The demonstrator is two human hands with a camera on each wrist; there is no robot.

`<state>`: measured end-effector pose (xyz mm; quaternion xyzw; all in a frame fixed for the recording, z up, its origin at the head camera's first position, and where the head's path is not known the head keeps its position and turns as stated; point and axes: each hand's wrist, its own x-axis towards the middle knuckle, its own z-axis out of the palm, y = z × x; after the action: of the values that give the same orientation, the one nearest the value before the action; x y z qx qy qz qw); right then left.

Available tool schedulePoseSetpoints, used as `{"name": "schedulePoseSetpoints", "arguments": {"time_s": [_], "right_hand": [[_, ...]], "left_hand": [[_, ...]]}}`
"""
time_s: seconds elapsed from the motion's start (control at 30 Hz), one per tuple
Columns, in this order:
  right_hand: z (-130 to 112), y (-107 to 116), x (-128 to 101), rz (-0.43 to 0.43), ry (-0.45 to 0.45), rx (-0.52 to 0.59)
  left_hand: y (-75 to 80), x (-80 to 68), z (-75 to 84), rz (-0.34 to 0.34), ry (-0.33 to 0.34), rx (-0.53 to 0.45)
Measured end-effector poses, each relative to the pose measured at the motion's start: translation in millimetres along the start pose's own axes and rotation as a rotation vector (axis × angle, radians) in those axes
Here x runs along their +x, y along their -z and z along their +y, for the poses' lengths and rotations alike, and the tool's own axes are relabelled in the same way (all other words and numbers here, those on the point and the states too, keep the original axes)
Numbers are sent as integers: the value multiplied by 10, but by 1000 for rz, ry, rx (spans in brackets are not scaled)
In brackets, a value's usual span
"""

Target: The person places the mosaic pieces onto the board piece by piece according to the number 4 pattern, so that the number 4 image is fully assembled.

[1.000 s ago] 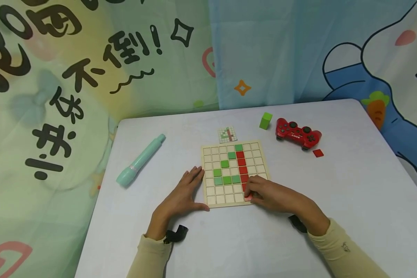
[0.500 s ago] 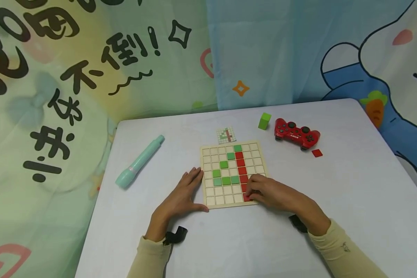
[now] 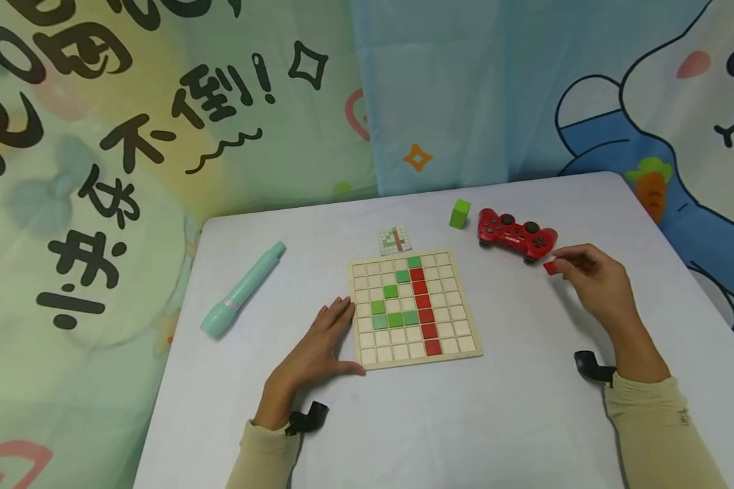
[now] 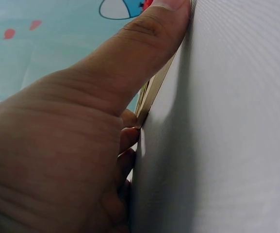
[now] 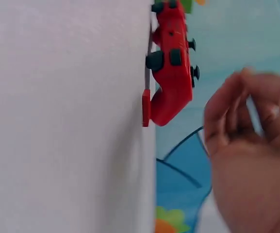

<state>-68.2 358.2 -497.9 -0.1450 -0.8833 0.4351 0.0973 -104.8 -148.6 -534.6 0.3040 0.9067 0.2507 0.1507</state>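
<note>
A wooden grid board (image 3: 449, 299) lies on the white table, holding a column of red tiles (image 3: 425, 316) and several green tiles (image 3: 395, 318). My left hand (image 3: 318, 343) lies flat beside the board's left edge, with the thumb (image 4: 130, 63) against the front rim (image 4: 152, 92). My right hand (image 3: 587, 278) hovers at the right, loosely curled and holding nothing. Its fingertips are just above a loose red tile (image 3: 550, 267) beside the red game controller (image 3: 516, 234). In the right wrist view the red tile (image 5: 146, 108) lies flat on the table, apart from the hand (image 5: 246, 145).
A small pattern card (image 3: 394, 240) lies behind the board. A green block (image 3: 459, 213) stands left of the controller (image 5: 171, 63). A teal pen-shaped object (image 3: 241, 291) lies at the left. Printed cloth hangs behind the table (image 3: 526, 407).
My right hand has left the board's bottom red tile, which now sits in the column, and moved right and back to the loose red tile. The left hand has stayed put.
</note>
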Motion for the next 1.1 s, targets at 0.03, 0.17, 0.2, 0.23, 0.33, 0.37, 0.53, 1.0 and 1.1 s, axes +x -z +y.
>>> {"name": "schedulePoseSetpoints", "arguments": {"time_s": [0.03,0.17,0.2,0.23,0.33,0.37,0.53,1.0,1.1], "right_hand": [[66,28,40,17,-33,3],[263,75,136,38,-91,-34],[301,78,148,23,-97,-66],[338,84,156,-1,-106,-94],[430,92,176,-90,-104,-166],[454,90,184,-117,-95,-183],[502,67,223,-190,-15,-240],[284,68,189,-199,-17,-348],[77,100,94,-212,43,-370]], "left_hand": [[3,1,0,-2,3,1],[8,2,1,-8,3,1],[7,1,2,-8,2,-2],[7,0,3,-7,1,0],[6,-4,5,-3,-2,-1],[8,-6,7,-3,0,0],[20,-1,16,-10,5,3],[24,2,-9,8,-5,-14],[35,3,-4,0,-4,-6]]}}
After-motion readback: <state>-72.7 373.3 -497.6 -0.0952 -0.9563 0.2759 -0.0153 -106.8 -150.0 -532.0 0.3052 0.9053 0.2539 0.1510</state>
